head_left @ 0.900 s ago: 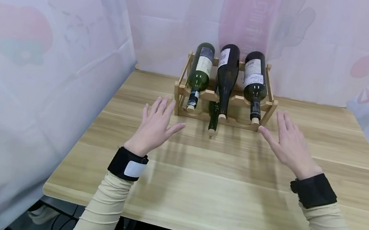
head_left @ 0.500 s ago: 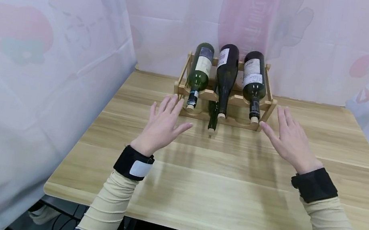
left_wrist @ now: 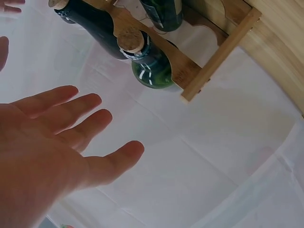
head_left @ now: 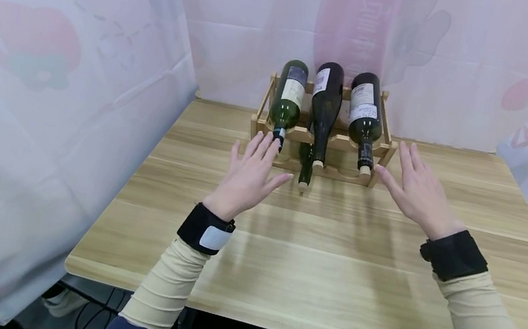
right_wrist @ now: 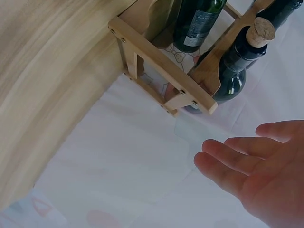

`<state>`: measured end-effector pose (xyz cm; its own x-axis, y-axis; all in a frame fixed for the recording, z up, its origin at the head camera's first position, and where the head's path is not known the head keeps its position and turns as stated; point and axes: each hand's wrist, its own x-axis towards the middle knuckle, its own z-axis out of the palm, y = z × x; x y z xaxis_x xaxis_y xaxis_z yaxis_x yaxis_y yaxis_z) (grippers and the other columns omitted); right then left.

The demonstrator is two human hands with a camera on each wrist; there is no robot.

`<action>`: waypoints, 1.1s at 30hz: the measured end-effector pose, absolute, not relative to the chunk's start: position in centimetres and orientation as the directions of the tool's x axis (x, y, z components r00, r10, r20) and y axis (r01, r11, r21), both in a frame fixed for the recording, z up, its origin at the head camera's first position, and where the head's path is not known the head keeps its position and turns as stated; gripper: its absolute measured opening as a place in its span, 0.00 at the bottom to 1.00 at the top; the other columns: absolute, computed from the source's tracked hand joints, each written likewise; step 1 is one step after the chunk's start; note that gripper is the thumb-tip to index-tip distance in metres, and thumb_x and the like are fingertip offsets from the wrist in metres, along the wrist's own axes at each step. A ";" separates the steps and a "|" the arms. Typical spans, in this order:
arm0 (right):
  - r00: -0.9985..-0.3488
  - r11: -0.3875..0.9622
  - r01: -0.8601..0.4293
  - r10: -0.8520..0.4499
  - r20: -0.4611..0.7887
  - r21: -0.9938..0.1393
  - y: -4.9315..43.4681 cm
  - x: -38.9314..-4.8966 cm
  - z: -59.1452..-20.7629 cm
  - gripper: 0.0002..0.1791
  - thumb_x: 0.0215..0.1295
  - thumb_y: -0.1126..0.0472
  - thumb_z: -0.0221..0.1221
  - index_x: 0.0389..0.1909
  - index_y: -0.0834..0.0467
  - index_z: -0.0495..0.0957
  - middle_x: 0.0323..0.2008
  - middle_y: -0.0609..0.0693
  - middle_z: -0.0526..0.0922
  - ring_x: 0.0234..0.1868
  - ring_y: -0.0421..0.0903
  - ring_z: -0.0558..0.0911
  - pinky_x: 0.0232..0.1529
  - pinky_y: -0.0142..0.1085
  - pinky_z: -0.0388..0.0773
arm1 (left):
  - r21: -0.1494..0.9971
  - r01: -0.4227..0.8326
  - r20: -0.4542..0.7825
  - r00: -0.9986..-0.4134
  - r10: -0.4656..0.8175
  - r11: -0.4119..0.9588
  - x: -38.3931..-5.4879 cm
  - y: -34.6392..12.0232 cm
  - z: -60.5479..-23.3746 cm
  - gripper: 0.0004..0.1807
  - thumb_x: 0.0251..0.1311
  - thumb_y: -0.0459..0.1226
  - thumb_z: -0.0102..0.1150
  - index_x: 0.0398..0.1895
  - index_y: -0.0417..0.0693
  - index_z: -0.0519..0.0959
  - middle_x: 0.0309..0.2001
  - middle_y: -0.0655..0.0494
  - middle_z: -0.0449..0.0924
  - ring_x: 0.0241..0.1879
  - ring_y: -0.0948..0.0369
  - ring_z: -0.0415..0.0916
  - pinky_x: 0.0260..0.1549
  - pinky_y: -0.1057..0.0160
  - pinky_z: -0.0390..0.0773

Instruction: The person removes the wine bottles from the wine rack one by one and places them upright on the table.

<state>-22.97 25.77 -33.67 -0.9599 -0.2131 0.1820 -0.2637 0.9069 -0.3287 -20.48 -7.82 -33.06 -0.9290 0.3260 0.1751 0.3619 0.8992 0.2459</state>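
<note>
"Where were the bottles?"
"On the wooden rack (head_left: 340, 143), which stood on the table (head_left: 322, 256). 3 corked ones lay along its top, necks toward me: left bottle (head_left: 291, 90), middle bottle (head_left: 326, 96), right bottle (head_left: 366, 109). A 4th, the lower bottle (head_left: 306, 168), poked out of its bottom tier."
"And your hands?"
"My left hand (head_left: 248, 180) hovered before the rack's left end, fingers spread straight, holding nothing. My right hand (head_left: 419, 199) hung near its right front corner, fingers straight, thumb out, also holding nothing."
</note>
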 end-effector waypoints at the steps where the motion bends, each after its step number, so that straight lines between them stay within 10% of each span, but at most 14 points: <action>1: -0.959 0.906 -0.267 -0.216 0.182 -0.327 25.7 -23.0 -33.5 0.48 0.71 0.32 0.37 0.76 0.62 0.37 0.75 0.70 0.38 0.72 0.73 0.48 0.69 0.65 0.47 | 0.244 0.368 0.183 -0.926 0.330 0.897 -20.5 -7.7 -33.0 0.43 0.69 0.61 0.40 0.76 0.45 0.48 0.78 0.47 0.43 0.78 0.50 0.37 0.71 0.36 0.36; 33: -0.962 0.923 -0.259 -0.221 0.161 -0.285 25.2 -25.7 -32.3 0.49 0.70 0.30 0.35 0.76 0.63 0.36 0.73 0.73 0.43 0.70 0.76 0.49 0.68 0.67 0.48 | 0.180 0.454 0.229 -0.882 0.412 0.872 -21.8 -2.7 -31.8 0.41 0.69 0.60 0.40 0.76 0.43 0.50 0.77 0.45 0.46 0.77 0.52 0.41 0.74 0.45 0.42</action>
